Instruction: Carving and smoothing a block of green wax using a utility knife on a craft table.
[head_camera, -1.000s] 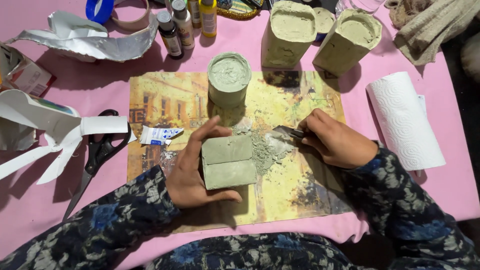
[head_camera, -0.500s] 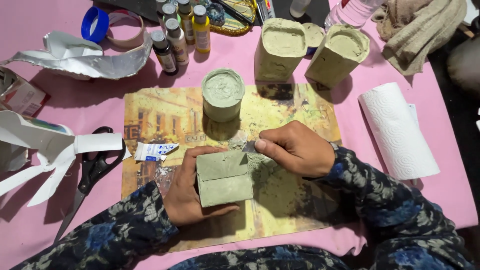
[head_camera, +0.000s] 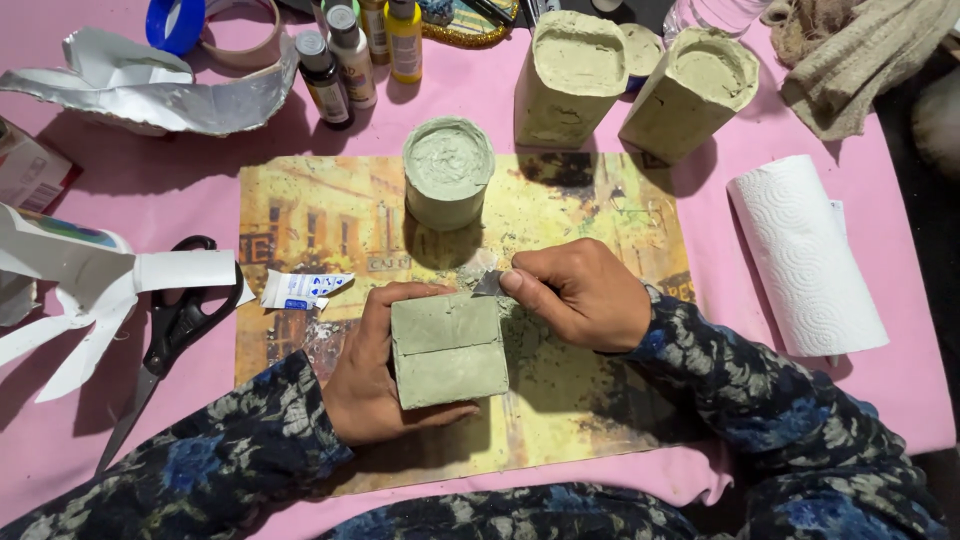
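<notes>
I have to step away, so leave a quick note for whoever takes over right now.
Left hand grips the green block, holding it on the printed mat.
Right hand pinches a small metal blade at the block's top right corner.
Done: grey-green crumbs litter the mat beside the block.
Left: the block's seam and edges look rough.
Three filled moulds stand behind; scissors lie left.

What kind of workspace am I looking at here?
Likely a home craft table: a pink cloth, small paint bottles, scissors, and cast greenish blocks being scraped on a printed mat.
</notes>
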